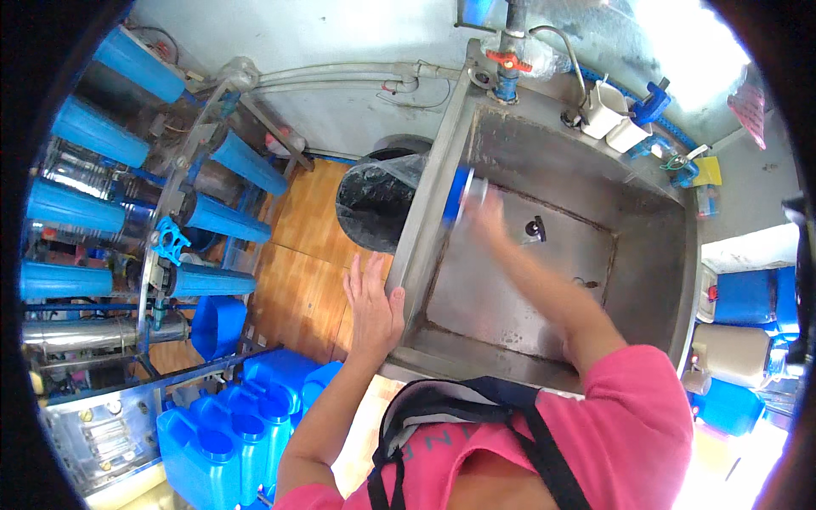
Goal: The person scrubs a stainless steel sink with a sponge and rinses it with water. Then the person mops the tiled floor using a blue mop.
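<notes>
A blue-and-white object (pixel 457 195) is held by the right hand (pixel 486 212) over the far left part of a steel sink (pixel 427 212), close to its left wall. The grip of that hand appears closed on the white end, though both hand and object are blurred; the exact finger placement cannot be told, nor whether the wall is being touched. The left hand (pixel 374 310) is empty, its fingers spread just outside the sink's near left edge, with the thumb by the rim; whether any weight is borne there cannot be told.

For good control, the object should be gripped firmly and its blue face turned squarely, so that no corner is knocked against the rim. The right wrist is best left loose, since the arm is reached well out across the basin; a steadier stance would be given if the left palm were set flat on the rim. Room should be left around the small black fitting (pixel 534 228) on the sink floor, to the right of the hand. Care is also called for on the left, where a black-lined bin (pixel 374 238) stands just beyond the rim.
</notes>
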A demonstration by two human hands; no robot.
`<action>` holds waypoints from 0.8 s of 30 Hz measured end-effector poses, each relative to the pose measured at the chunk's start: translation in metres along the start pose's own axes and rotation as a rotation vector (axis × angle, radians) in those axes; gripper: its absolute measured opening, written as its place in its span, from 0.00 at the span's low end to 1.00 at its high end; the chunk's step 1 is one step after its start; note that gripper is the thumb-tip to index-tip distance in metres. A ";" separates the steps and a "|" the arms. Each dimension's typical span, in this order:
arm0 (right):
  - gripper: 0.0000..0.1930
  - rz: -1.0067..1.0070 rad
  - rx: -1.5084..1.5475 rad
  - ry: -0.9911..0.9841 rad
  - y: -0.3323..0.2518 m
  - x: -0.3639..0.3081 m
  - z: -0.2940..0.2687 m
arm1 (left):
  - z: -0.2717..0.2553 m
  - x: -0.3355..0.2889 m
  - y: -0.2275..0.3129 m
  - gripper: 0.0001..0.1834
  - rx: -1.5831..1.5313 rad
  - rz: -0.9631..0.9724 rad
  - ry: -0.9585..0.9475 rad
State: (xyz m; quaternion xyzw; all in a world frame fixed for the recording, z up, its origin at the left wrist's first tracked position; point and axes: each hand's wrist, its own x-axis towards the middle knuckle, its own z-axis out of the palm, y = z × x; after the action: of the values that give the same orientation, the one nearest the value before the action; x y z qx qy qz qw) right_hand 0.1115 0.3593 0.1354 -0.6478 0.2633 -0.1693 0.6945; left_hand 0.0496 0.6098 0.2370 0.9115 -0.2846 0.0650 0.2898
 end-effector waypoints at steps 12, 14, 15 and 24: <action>0.15 0.116 0.286 0.068 0.080 0.178 -0.013 | 0.000 0.007 0.004 0.29 0.075 -0.081 -0.144; 0.20 0.386 0.268 0.077 0.139 0.155 -0.010 | 0.001 0.008 0.003 0.29 0.077 -0.094 -0.138; 0.21 0.384 0.252 0.049 0.173 0.129 -0.007 | 0.001 0.009 0.003 0.29 0.072 -0.111 -0.134; 0.25 0.342 0.210 0.147 0.119 0.143 -0.011 | 0.003 0.008 0.001 0.29 0.127 -0.196 -0.139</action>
State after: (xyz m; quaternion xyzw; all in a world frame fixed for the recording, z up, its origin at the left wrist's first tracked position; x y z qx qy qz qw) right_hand 0.2079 0.2805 -0.0034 -0.5035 0.4002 -0.1224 0.7558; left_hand 0.0560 0.6035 0.2373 0.9538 -0.2088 -0.0092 0.2160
